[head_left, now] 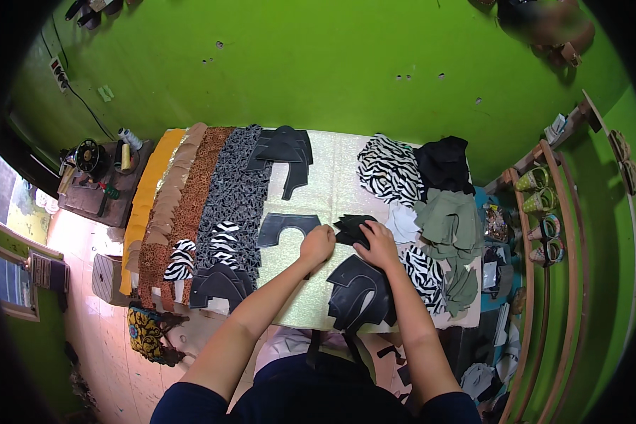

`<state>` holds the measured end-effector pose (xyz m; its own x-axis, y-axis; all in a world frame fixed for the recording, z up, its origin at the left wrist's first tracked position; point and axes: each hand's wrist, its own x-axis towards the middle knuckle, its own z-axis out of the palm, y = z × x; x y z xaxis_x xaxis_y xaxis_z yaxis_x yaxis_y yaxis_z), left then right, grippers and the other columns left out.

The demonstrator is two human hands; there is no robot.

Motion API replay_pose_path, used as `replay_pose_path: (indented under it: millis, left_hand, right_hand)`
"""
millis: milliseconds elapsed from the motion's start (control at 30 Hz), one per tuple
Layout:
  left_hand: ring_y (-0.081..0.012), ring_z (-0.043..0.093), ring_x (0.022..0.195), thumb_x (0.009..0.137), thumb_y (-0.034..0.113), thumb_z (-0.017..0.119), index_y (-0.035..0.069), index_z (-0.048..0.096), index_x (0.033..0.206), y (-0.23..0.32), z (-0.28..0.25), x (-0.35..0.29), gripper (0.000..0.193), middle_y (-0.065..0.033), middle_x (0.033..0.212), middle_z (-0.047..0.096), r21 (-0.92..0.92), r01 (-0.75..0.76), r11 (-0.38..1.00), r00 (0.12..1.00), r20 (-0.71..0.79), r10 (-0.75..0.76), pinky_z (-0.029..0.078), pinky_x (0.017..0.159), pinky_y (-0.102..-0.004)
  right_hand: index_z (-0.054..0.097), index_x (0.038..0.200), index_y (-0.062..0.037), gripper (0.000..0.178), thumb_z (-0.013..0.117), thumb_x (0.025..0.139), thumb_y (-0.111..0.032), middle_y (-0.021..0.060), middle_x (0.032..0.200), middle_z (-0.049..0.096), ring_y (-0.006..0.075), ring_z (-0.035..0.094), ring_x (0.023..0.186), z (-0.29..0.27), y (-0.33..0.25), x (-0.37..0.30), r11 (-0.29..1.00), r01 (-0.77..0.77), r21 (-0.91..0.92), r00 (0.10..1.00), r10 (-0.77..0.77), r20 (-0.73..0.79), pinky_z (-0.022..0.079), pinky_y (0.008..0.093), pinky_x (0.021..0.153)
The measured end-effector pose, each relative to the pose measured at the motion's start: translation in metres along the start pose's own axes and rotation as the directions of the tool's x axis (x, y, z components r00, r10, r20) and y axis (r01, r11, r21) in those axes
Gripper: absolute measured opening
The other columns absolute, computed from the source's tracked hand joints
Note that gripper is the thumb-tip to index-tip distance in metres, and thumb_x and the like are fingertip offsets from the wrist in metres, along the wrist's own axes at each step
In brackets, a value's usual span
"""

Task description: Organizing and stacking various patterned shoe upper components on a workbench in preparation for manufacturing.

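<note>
My left hand (319,244) is closed at the right end of a black arch-shaped cut piece (279,227), its fingertips pinched together over that end. Just to the right, my right hand (379,245) curls over a small stack of dark, pointed cut pieces (350,229), with the thumb at the near side and the fingers on top. A pile of black curved pieces with pale edge lines (360,286) lies on the table below my right wrist. Further back is a stack of similar black pieces (281,148).
On the left hang overlapping rows of yellow (148,205), tan, leopard and grey patterned pieces (237,173). At right lie zebra-print pieces (389,169), black cloth (445,162) and olive pieces (449,222). A wooden rack (555,212) with sandals stands beyond. A sewing machine (88,159) sits far left.
</note>
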<state>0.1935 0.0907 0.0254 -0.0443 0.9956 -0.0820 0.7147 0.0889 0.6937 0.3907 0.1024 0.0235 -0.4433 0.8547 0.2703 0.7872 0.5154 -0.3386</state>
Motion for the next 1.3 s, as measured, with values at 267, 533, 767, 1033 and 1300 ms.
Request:
replay_pose_path:
  millis: [267,533,767,1033,1300]
  left_hand:
    - [-0.0129,0.058,0.066,0.084,0.030,0.056,0.001,0.060,0.085,0.026,0.020,0.021,0.029,-0.0061,0.078,0.063,-0.541,0.450,0.710,0.868,0.451,-0.206,0.048,0.062,-0.0248]
    - [-0.0077,0.049,0.051,0.083,0.027,0.061,0.004,0.056,0.072,0.019,0.001,0.017,0.026,-0.0008,0.063,0.053,-0.664,0.583,0.467,0.812,0.475,-0.338,0.043,0.047,-0.0200]
    - [-0.0097,0.053,0.060,0.088,0.028,0.052,0.000,0.057,0.086,-0.018,0.006,0.021,0.029,-0.0020,0.074,0.056,-0.455,0.333,0.826,0.922,0.341,-0.184,0.046,0.059,-0.0214]
    - [-0.0133,0.058,0.080,0.086,0.020,0.056,-0.002,0.056,0.095,-0.003,-0.032,0.014,0.024,-0.0086,0.087,0.058,-0.743,0.590,0.318,0.804,0.577,-0.144,0.051,0.072,-0.0235]
    - [-0.0128,0.060,0.075,0.085,0.007,0.057,-0.007,0.053,0.106,-0.072,-0.079,0.014,0.026,-0.0086,0.090,0.060,-0.739,0.414,0.532,0.910,0.336,-0.242,0.050,0.064,-0.0191]
  right_hand:
    - [0.060,0.096,-0.0063,0.022,0.060,0.077,-0.017,0.0064,0.093,0.056,0.0232,0.054,0.088,-0.017,0.005,0.009,0.973,0.210,-0.092,0.961,-0.223,-0.163,0.041,0.0353,0.080]
    - [0.059,0.093,-0.0068,0.020,0.061,0.075,-0.016,0.0058,0.090,0.055,0.0227,0.054,0.086,-0.004,0.002,0.019,0.895,0.443,0.056,0.895,-0.445,0.029,0.042,0.0334,0.077]
    - [0.059,0.095,-0.0046,0.023,0.062,0.074,-0.015,0.0068,0.095,0.056,0.0243,0.053,0.091,0.019,-0.013,0.018,0.993,0.114,-0.006,0.984,-0.114,-0.134,0.042,0.0351,0.076]
    - [0.060,0.093,-0.0051,0.021,0.060,0.075,-0.016,0.0064,0.091,0.056,0.0225,0.054,0.090,0.001,-0.051,0.035,0.923,0.345,-0.168,0.897,-0.377,-0.228,0.042,0.0341,0.077]
    - [0.060,0.094,-0.0051,0.026,0.064,0.077,-0.025,0.0095,0.083,0.057,0.0225,0.055,0.077,0.032,-0.078,0.051,0.919,-0.272,0.285,0.940,0.317,-0.126,0.042,0.0345,0.070]
